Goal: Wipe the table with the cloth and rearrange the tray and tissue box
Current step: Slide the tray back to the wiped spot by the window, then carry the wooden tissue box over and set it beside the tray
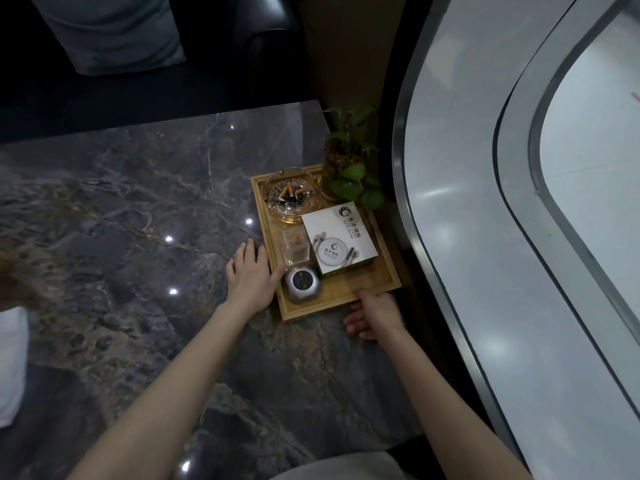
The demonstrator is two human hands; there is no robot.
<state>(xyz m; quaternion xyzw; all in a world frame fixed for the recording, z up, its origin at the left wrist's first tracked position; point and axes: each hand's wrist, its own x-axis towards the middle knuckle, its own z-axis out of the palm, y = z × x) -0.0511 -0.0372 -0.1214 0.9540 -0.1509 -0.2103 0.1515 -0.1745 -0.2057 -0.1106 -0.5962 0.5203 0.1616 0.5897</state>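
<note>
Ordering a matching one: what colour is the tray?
Light bamboo-wood tan tray, clearest in head view.

The table [121,220] has wide open room left of the tray [381,282]. A plant [346,150] and curved wall [450,202] block the right side.

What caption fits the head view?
Left hand against wooden tray, right hand pinching its near rim; tissue box aboard.

You face one marble table [138,202], one wooden tray [346,299], one tissue box [337,237], one glass ashtray [292,194], one clear toothpick holder [295,247], one round silver device [300,282], one potted plant [349,161], one white cloth [12,365], and two hands: left hand [249,275], right hand [374,317].
</note>
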